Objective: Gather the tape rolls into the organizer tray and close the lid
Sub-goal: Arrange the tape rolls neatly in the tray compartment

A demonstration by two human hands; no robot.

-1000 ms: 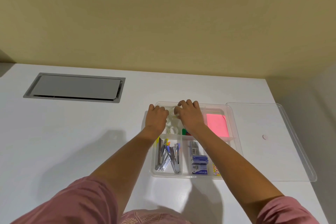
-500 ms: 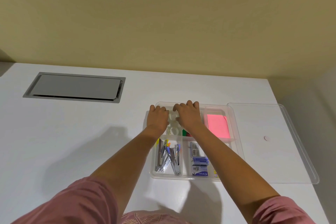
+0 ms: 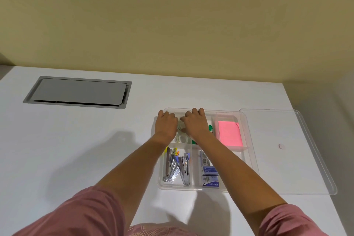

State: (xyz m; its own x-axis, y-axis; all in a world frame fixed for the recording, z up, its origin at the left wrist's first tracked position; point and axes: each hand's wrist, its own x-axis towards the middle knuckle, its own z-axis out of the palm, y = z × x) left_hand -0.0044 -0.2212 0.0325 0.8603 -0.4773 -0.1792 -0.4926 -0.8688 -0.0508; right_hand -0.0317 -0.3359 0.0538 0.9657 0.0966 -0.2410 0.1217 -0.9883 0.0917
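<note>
The clear organizer tray (image 3: pixel 252 159) lies on the white table right of centre. My left hand (image 3: pixel 166 124) and my right hand (image 3: pixel 195 123) are both palm down over its far left compartment, fingers curled on clear tape rolls (image 3: pixel 180 126) wedged between them. Another clear tape roll (image 3: pixel 182 138) lies in the same compartment just below the hands. A green roll (image 3: pixel 210 127) peeks out beside my right hand. The clear lid (image 3: pixel 287 151) lies flat on the table to the right of the tray, off it.
Pink sticky notes (image 3: pixel 229 133) fill the tray's far right compartment. Staplers (image 3: pixel 177 166) and blue staple boxes (image 3: pixel 209 176) sit in the near compartments. A grey cable hatch (image 3: pixel 76 92) is set into the table at far left. The wall runs close behind.
Both hands stay over the far left compartment and have shifted only slightly, pressing closer together on the rolls. The tray and lid have not moved.
</note>
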